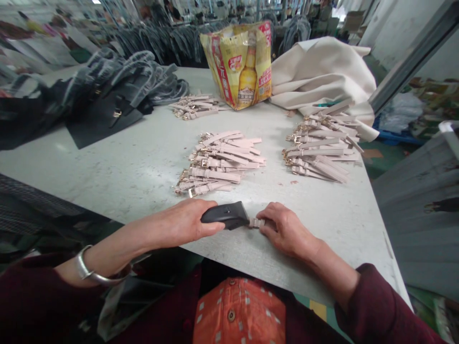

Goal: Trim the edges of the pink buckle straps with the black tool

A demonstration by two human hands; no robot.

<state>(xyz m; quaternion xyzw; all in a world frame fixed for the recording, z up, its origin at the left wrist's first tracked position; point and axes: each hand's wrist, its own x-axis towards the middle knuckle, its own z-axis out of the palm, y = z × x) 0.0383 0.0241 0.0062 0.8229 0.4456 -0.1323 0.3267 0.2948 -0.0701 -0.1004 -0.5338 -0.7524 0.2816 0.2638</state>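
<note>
With left hand (195,220), grasping black handheld tool (226,216). With right hand (287,231), pinching pale strap (256,223). Noted tool between left and right fingers, long axis nearly crosswise, broad end pointing at right fingertips. Found strap roughly in line, running from tool's end into right fingers. Observed beyond fingers: buckled straps (225,165); farther off, yellow bag (229,81) showing bottle picture and Chinese characters, too blurred to read surely.
</note>
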